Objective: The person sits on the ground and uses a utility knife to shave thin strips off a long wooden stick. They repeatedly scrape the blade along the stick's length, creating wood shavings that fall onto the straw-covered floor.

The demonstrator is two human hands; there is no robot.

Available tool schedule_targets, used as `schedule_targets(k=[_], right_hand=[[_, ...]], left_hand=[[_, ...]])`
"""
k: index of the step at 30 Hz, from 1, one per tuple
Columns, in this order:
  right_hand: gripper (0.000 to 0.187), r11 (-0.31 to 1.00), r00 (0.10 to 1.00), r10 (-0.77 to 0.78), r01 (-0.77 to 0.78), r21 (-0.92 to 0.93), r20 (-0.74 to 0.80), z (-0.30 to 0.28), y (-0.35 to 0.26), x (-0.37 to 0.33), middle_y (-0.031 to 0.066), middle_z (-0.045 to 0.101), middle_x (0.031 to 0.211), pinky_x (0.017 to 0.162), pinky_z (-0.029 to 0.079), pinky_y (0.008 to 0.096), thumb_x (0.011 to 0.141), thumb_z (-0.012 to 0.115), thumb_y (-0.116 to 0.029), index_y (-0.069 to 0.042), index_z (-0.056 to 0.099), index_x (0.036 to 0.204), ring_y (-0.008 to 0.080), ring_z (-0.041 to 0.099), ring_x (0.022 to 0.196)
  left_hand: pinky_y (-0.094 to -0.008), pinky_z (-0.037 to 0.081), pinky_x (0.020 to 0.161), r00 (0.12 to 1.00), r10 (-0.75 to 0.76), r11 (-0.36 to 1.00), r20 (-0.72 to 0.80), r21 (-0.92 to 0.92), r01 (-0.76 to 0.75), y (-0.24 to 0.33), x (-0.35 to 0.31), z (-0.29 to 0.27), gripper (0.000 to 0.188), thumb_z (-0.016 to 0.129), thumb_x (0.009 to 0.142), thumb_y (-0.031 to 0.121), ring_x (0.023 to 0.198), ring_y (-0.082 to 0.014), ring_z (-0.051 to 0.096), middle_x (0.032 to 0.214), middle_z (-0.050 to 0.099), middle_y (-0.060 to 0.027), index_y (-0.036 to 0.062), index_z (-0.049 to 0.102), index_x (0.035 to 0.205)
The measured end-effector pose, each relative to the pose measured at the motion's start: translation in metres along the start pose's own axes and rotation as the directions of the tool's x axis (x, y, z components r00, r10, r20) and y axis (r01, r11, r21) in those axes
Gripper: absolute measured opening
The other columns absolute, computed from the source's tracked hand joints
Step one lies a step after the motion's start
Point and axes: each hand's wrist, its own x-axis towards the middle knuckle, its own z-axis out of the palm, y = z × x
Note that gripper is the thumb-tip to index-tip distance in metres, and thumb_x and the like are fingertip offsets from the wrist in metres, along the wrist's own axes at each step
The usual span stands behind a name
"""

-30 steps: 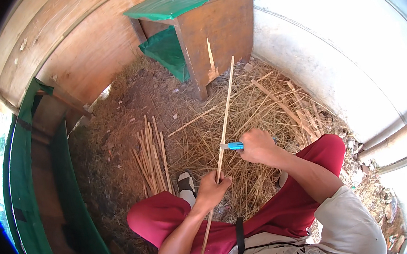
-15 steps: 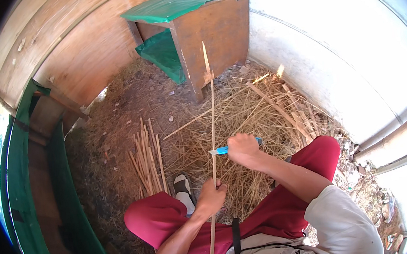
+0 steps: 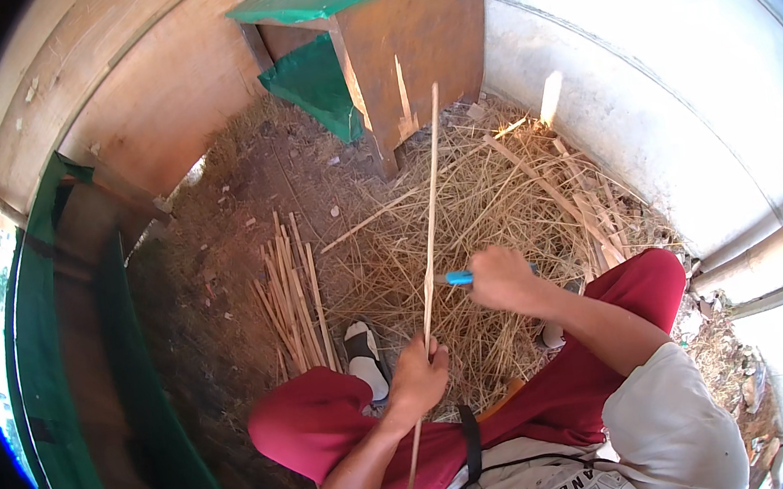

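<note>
My left hand (image 3: 419, 378) is closed around a long thin wooden stick (image 3: 432, 204), which slants up and away from my lap. Its lower end rests by my shirt, while the far end points toward the wooden cabinet. In my right hand (image 3: 502, 281) is a blue utility knife (image 3: 458, 278), gripped in a fist. The knife's front end is at the right side of the stick, a little above my left hand; whether the blade touches the wood is hard to make out. A pale, roughened patch shows on the stick there.
Several cut sticks (image 3: 290, 293) lie bundled left of my foot. Thin shavings (image 3: 491, 196) cover the ground ahead, with wood strips (image 3: 558, 198) to the right. A brown cabinet (image 3: 419, 51) with a green top stands at the back. Green-covered shelving (image 3: 52, 376) lines the left, a white wall (image 3: 622, 77) the right.
The stick's far end has swung right, off the cabinet's side. Both hands appear slightly further right, and the knife now sits to the stick's right instead of across it.
</note>
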Motion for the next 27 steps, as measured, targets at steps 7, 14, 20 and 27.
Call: schedule_targets(k=[7, 14, 20, 27], right_hand=[[0.016, 0.998, 0.976, 0.01, 0.002, 0.055, -0.217, -0.013, 0.012, 0.01, 0.019, 0.066, 0.069, 0.065, 0.055, 0.0459, 0.077, 0.069, -0.017, -0.001, 0.071, 0.076, 0.0356, 0.068, 0.066], [0.026, 0.967, 0.976, 0.032, 0.025, 0.254, -0.216, -0.039, -0.003, 0.005, 0.0155, 0.064, 0.06, 0.057, 0.055, 0.0419, 0.084, 0.068, -0.026, -0.002, 0.072, 0.074, 0.0317, 0.066, 0.056], [0.022, 0.979, 0.962, -0.092, 0.135, 0.155, -0.258, -0.023, 0.012, 0.006, 0.0142, 0.063, 0.06, 0.055, 0.055, 0.0416, 0.083, 0.067, -0.024, -0.003, 0.073, 0.078, 0.0305, 0.066, 0.056], [0.018, 0.996, 0.996, -0.086, 0.086, 0.031, 0.009, -0.016, -0.001, -0.002, 0.0185, 0.067, 0.073, 0.062, 0.056, 0.0443, 0.08, 0.065, -0.015, 0.001, 0.069, 0.076, 0.033, 0.068, 0.065]], left_hand=[[-0.0379, 0.042, 0.058, 0.996, -0.002, 0.998, -0.091, -0.068, -0.004, 0.028, 0.006, -0.007, 0.022, 0.063, 0.088, 0.013, 0.059, -0.0205, 0.048, 0.066, 0.05, -0.0121, 0.0019, 0.046, 0.08], [-0.0381, 0.041, 0.056, 0.999, -0.029, 0.999, -0.034, -0.027, 0.028, 0.025, 0.008, -0.001, 0.025, 0.065, 0.087, 0.015, 0.058, -0.0195, 0.046, 0.062, 0.049, -0.0114, 0.0027, 0.045, 0.077], [-0.0412, 0.045, 0.056, 1.0, -0.021, 1.0, -0.011, -0.011, 0.021, 0.026, 0.011, 0.003, 0.02, 0.064, 0.087, 0.015, 0.056, -0.0262, 0.058, 0.062, 0.056, -0.0163, 0.0, 0.051, 0.082], [-0.042, 0.046, 0.058, 1.0, -0.013, 0.999, 0.022, 0.05, 0.012, 0.021, 0.009, 0.012, 0.018, 0.063, 0.087, 0.015, 0.059, -0.03, 0.059, 0.065, 0.058, -0.0174, 0.0001, 0.053, 0.085]])
